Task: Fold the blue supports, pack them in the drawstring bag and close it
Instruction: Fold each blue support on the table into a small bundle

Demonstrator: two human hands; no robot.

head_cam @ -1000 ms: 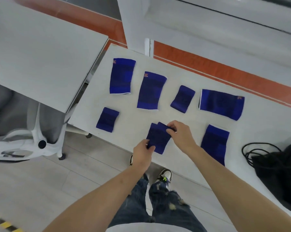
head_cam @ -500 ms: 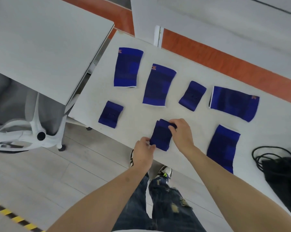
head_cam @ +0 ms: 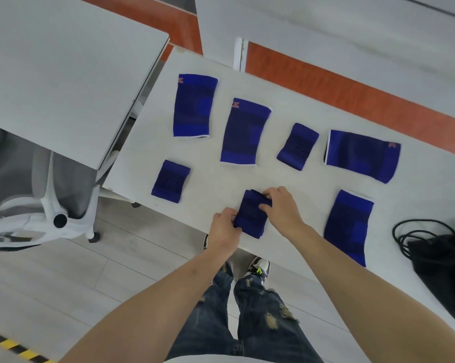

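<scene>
- A white table [head_cam: 221, 176] with a smooth top carries seven blue supports, laid well apart, apparently so each can be folded in turn.
- A black drawstring bag [head_cam: 441, 263], limp cloth with its cord looped beside it, lies at the table's right end, waiting for packing.
- Four long supports [head_cam: 195, 106] lie flat and unfolded; the knit fabric looks soft and stretchy, with paler bands.
- Two small supports [head_cam: 171, 181] lie flat as compact rectangles.
- At the near edge, the left hand [head_cam: 223, 226] pinches the folded support [head_cam: 251, 214] while the right hand [head_cam: 282, 209] grips its far end, thumb pressing the fold flat.
</scene>
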